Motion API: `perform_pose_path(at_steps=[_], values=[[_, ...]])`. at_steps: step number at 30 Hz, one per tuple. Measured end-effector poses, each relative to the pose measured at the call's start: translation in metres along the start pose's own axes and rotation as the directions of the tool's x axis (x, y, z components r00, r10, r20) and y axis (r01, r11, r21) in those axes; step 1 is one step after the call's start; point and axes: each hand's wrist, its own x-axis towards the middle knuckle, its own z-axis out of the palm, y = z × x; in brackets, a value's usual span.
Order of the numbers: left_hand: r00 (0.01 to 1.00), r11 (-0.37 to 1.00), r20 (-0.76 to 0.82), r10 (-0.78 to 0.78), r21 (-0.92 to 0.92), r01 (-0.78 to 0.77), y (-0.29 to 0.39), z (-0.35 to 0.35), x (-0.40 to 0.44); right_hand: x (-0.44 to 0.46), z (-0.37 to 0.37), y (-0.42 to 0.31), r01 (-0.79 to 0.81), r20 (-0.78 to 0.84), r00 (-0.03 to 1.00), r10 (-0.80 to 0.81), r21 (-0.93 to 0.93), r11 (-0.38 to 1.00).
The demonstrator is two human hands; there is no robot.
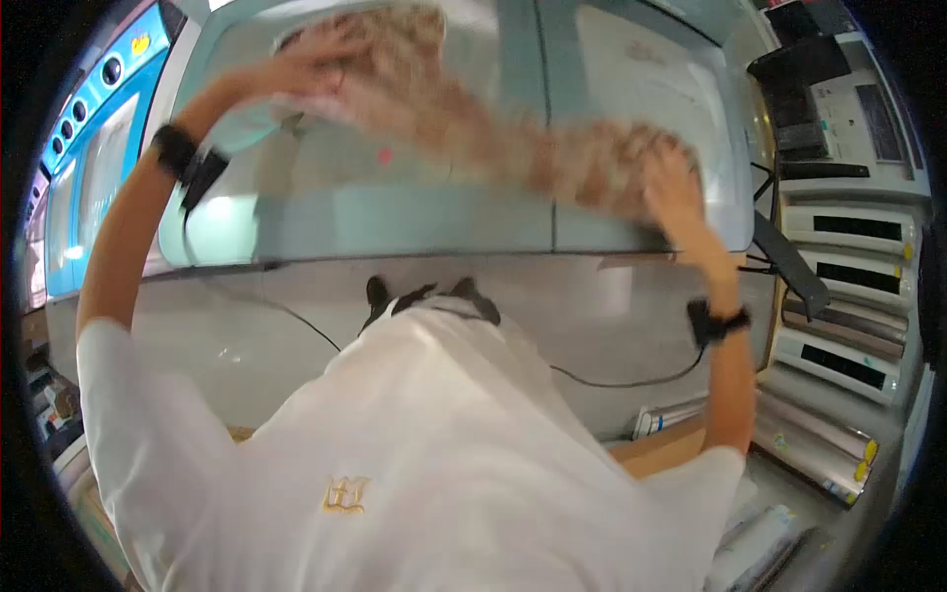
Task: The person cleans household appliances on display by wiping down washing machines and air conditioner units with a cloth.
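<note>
A long brown mottled cloth [533, 163], smeared by motion, stretches slantwise over a pale blue-green surface. My left hand [321, 69] is on its bunched upper-left end, fingers blurred against the cloth and closed around part of it. At the lower-right end, my right hand [676, 187] grips the bunched cloth with bent fingers. The cloth's exact kind and its edges are too blurred to make out. Each wrist wears a black strap with a small device and a cable.
Under the cloth is a pale blue-green table top [395, 222] with a dark seam. A small red spot [385, 155] shows on it. Boxed goods [843, 227] line a shelf at right; blue boxes [104, 128] stand at left. A cable [631, 383] hangs near the floor.
</note>
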Motion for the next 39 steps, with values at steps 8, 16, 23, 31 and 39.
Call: perform_pose_path(at_steps=[8, 16, 23, 31, 39], values=[[0.983, 0.962, -0.050, -0.177, 0.201, 0.183, 0.012, -0.019, 0.055, 0.183, -0.093, -0.137, -0.045, 0.220, 0.975, 0.032, 0.051, 0.998], [0.991, 0.994, -0.113, -0.076, -0.089, 0.066, -0.010, 0.042, -0.202, 0.064, -0.134, -0.322, 0.419, -0.015, 0.893, -0.451, 0.398, 0.816], [0.800, 0.898, -0.414, -0.434, -0.121, 0.424, 0.013, 0.063, -0.226, 0.125, -0.134, -0.341, 0.116, -0.138, 0.988, -0.064, 0.407, 0.906], [0.854, 0.935, -0.386, -0.348, -0.086, 0.343, 0.082, 0.066, -0.173, 0.145, -0.137, -0.433, 0.028, -0.247, 0.953, 0.176, 0.650, 0.760], [0.941, 0.985, -0.311, -0.135, 0.058, 0.161, 0.136, 0.070, -0.137, 0.041, -0.082, -0.280, -0.486, -0.245, 0.784, 0.570, 0.329, 0.809]])
